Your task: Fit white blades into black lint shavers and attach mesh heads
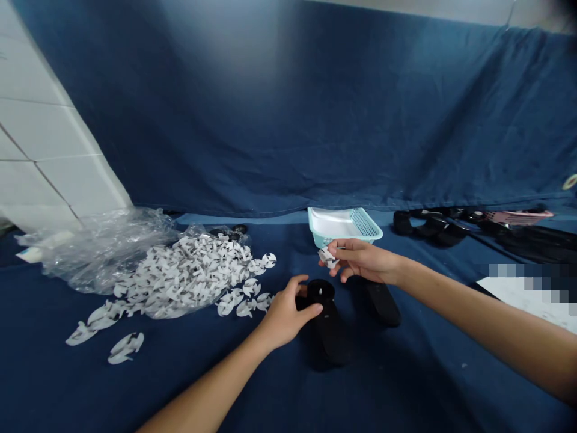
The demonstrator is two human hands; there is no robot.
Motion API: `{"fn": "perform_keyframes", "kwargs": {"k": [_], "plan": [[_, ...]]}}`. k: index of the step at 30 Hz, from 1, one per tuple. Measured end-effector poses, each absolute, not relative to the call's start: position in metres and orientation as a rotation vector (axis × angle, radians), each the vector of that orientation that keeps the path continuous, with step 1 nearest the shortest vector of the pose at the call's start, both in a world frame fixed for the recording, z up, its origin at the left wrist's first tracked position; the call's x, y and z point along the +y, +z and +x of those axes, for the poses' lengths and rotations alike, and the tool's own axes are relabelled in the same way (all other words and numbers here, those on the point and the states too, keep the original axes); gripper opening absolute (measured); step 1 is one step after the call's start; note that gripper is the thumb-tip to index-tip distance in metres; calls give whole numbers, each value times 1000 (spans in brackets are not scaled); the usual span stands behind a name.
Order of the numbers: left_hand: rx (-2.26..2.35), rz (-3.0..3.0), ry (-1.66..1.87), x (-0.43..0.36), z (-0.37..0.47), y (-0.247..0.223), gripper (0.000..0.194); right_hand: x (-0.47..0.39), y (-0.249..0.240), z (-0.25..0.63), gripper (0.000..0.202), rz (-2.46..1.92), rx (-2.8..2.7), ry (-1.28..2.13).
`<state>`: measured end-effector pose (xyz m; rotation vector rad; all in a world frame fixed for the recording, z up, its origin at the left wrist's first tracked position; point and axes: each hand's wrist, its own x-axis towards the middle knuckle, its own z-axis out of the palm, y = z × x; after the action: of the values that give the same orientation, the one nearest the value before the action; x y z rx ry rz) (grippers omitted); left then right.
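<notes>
My left hand (pixel 288 313) has its thumb and fingers around the round, cup-like end of a long black plastic part (pixel 336 340). A small pale pin stands in the middle of that cup. Just above and to the right, my right hand (pixel 356 258) pinches a small white plastic piece (pixel 328 258) between thumb and fingers. Below my right hand a second long black part (pixel 383 304) lies on the blue cloth. Left of my left hand spreads a big heap of white plastic clips (pixel 189 270), with several loose ones beside it.
A light-blue basket (pixel 374 228) with white contents stands behind my right hand. Crumpled clear plastic bag (pixel 108 246) lies at the left. Black curved parts (pixel 424 228) and a pink basket (pixel 518 218) sit at the back right. A blue curtain (pixel 279 120) hangs behind.
</notes>
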<state>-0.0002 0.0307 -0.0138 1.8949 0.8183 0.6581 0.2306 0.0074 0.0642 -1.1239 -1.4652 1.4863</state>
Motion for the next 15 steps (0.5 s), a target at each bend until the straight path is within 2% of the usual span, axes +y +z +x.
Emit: {"fn": "perform_keyframes", "kwargs": {"k": [2,6,12,15], "plan": [[822,1898,655,31,0,-14,59,6,64,231,25,-1060,-1324,1576],[831,1901,645,30,0,-12,59,5,63,229,41,-1039,-1337,1518],[830,1919,643,30,-1,-12,56,2,36,218,25,-1299,-1718,786],[817,1933,655,31,-1,-14,54,-5,23,209,19,-1336,-1758,607]]}}
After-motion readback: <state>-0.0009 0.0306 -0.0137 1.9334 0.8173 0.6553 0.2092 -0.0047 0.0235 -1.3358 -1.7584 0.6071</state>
